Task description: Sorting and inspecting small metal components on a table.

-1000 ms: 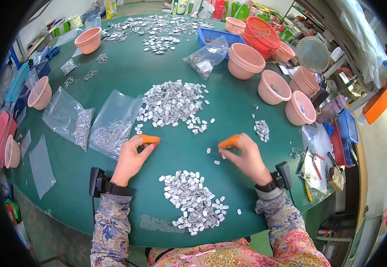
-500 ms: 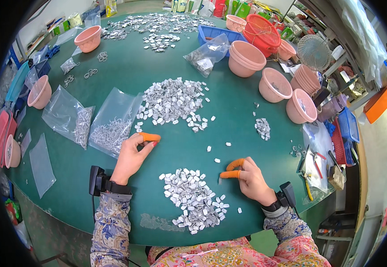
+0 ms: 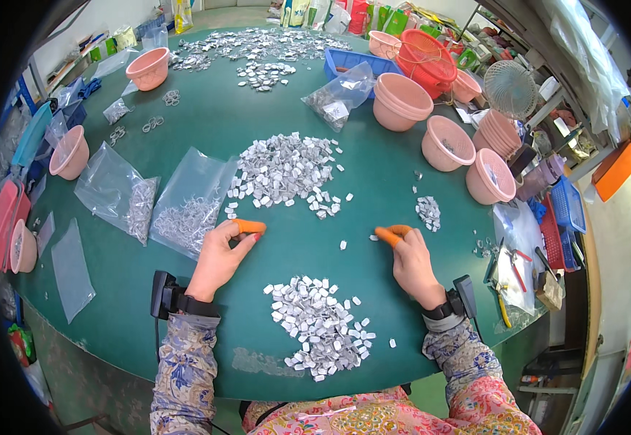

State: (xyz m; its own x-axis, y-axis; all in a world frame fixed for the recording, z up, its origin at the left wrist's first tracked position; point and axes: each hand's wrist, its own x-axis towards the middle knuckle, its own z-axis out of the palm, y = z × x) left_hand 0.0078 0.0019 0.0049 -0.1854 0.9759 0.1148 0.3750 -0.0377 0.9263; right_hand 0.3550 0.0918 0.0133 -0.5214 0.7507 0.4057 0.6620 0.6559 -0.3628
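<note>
My left hand (image 3: 223,255) rests on the green table beside the large pile of small white-grey rectangular pieces (image 3: 284,170). Its index finger wears an orange finger cot and curls close to the thumb; anything between them is hidden. Farther right, my right hand (image 3: 417,270) has its fingers bent, two in orange cots. Their tips meet a single small white-grey piece (image 3: 373,238) on the tabletop. A second pile of the same pieces (image 3: 320,330) lies close to my body, between my forearms. One loose piece (image 3: 343,245) sits between the two piles.
Clear plastic bags (image 3: 188,206) with small metal parts lie left of the big pile. Pink plastic baskets (image 3: 448,141) stand along the right side, near a blue tray (image 3: 359,64). Pliers (image 3: 517,270) lie at the right edge. More pieces (image 3: 261,45) cover the far end.
My right hand has moved away from the near pile to the lone piece farther up. A piece now lies at that pile's upper right edge. My left hand has stayed nearly still.
</note>
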